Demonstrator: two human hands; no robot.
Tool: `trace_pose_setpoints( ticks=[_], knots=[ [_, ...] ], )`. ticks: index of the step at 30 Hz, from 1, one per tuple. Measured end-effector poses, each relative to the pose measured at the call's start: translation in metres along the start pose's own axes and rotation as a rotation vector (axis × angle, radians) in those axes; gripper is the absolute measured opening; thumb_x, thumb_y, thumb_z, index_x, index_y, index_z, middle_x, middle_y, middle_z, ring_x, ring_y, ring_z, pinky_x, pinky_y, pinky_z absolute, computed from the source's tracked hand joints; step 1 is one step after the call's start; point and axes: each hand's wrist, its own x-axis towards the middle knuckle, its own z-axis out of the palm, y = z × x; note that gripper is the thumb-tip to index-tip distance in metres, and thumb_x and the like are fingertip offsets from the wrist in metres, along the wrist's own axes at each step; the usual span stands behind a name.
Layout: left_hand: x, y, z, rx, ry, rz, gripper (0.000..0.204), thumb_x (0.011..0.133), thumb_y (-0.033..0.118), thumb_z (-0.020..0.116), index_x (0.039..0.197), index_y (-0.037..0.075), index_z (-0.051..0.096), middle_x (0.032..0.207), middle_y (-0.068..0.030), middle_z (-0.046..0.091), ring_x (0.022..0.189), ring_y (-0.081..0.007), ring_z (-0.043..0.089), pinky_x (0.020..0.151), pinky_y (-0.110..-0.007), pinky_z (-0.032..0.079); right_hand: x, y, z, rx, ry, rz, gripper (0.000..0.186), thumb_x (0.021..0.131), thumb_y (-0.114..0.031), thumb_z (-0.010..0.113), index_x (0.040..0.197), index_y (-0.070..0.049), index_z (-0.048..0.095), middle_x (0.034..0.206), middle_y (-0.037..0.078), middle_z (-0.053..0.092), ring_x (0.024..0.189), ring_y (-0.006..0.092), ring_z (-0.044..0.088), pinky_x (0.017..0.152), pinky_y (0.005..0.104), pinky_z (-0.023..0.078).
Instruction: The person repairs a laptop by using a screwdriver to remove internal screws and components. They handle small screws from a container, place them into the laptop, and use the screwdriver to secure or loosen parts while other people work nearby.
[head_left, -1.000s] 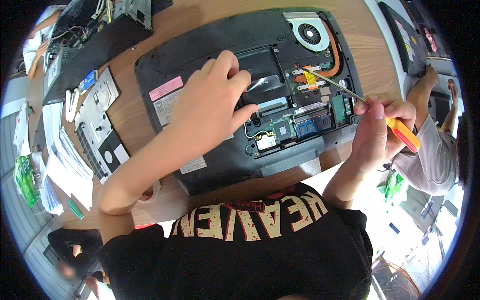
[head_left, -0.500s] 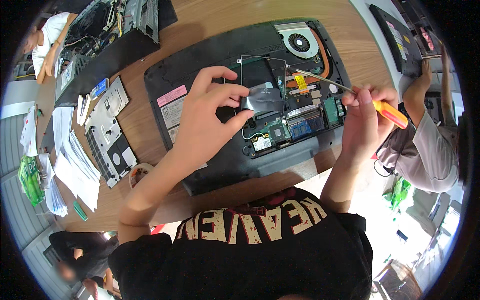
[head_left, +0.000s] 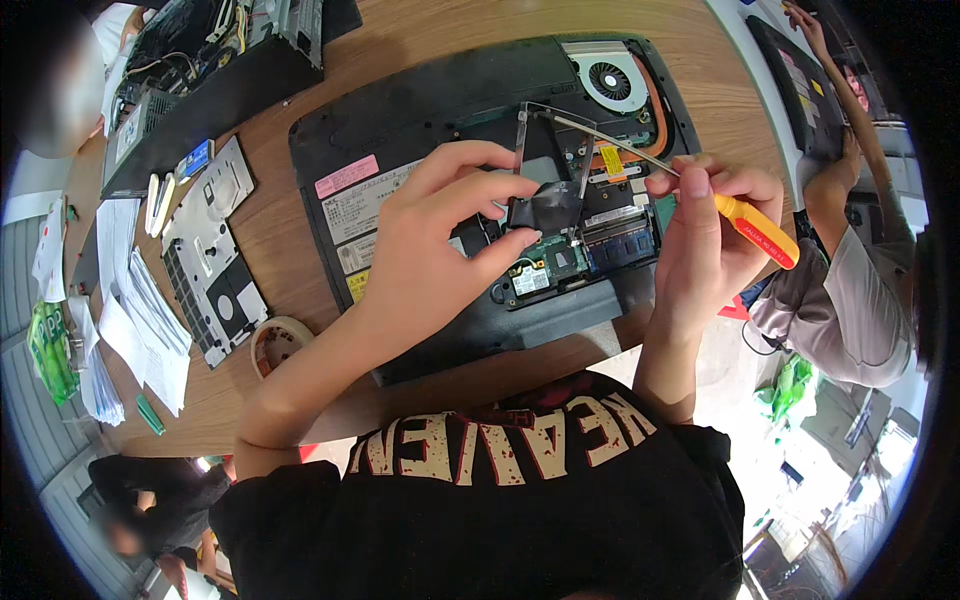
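Observation:
An upside-down black laptop (head_left: 420,115) lies on the table with its bottom opened, showing a fan (head_left: 610,82), a copper heat pipe and green circuit boards. Over the opening, my left hand (head_left: 425,225) pinches a thin metal hard drive bracket (head_left: 550,210) with a dark film tab, between thumb and fingers. The bracket is tilted up, above the laptop's inside. My right hand (head_left: 710,235) is closed around a screwdriver (head_left: 755,228) with an orange-yellow handle. Its long shaft reaches left to the bracket's far side, where the tip seems to meet the frame.
At the left lie a removed metal-and-black cover plate (head_left: 215,245), stacked papers (head_left: 140,300) and a round tub (head_left: 280,345) holding small parts. An opened desktop computer case (head_left: 220,120) stands far left. Another laptop (head_left: 795,90) is at right, beside a person's arm (head_left: 835,180).
The bracket has tilted up more steeply and shifted slightly right with my left hand. My right hand has moved slightly left, bringing the screwdriver's tip to the bracket's far edge.

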Motion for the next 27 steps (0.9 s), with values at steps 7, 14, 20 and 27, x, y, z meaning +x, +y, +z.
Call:
trace_pose_setpoints(
  ticks=[7, 14, 20, 27],
  knots=[
    [0.0013, 0.0013, 0.0026, -0.002, 0.026, 0.023, 0.035, 0.073, -0.003, 0.082, 0.106, 0.004, 0.072, 0.118, -0.0099, 0.064, 0.091, -0.0157, 0.066, 0.077, -0.026, 0.055, -0.0015, -0.0008, -0.0007, -0.034, -0.004, 0.004, 0.020, 0.093, 0.007, 0.063, 0.102, -0.001, 0.047, 0.092, 0.019, 0.066, 0.077, 0.0233, 0.069, 0.076, 0.0359, 0.059],
    [0.0002, 0.0016, 0.0033, 0.005, 0.033, 0.016, 0.035, 0.073, -0.002, 0.082, 0.105, 0.005, 0.072, 0.118, -0.0096, 0.064, 0.091, -0.0159, 0.066, 0.076, -0.026, 0.056, -0.0017, 0.0017, -0.0022, -0.046, -0.015, -0.007, 0.021, 0.093, 0.007, 0.063, 0.101, -0.001, 0.046, 0.091, 0.019, 0.065, 0.076, 0.0237, 0.069, 0.075, 0.0365, 0.059],
    [0.0008, 0.0015, 0.0044, 0.018, 0.040, 0.042, 0.035, 0.071, -0.003, 0.082, 0.104, 0.005, 0.072, 0.117, -0.0086, 0.064, 0.088, -0.0147, 0.066, 0.075, -0.026, 0.055, -0.0017, 0.0018, -0.0031, -0.054, -0.007, -0.011, 0.021, 0.092, 0.008, 0.063, 0.101, -0.001, 0.047, 0.090, 0.019, 0.065, 0.075, 0.0237, 0.069, 0.075, 0.0369, 0.059],
    [-0.0007, 0.0040, 0.0054, 0.032, 0.042, 0.044, 0.036, 0.071, -0.002, 0.082, 0.105, 0.006, 0.072, 0.116, -0.0070, 0.064, 0.084, -0.0136, 0.066, 0.074, -0.025, 0.055, -0.0012, -0.0006, -0.0022, -0.062, 0.006, -0.006, 0.021, 0.092, 0.010, 0.062, 0.101, -0.002, 0.047, 0.089, 0.019, 0.065, 0.075, 0.0239, 0.069, 0.076, 0.0377, 0.059]
  ],
)
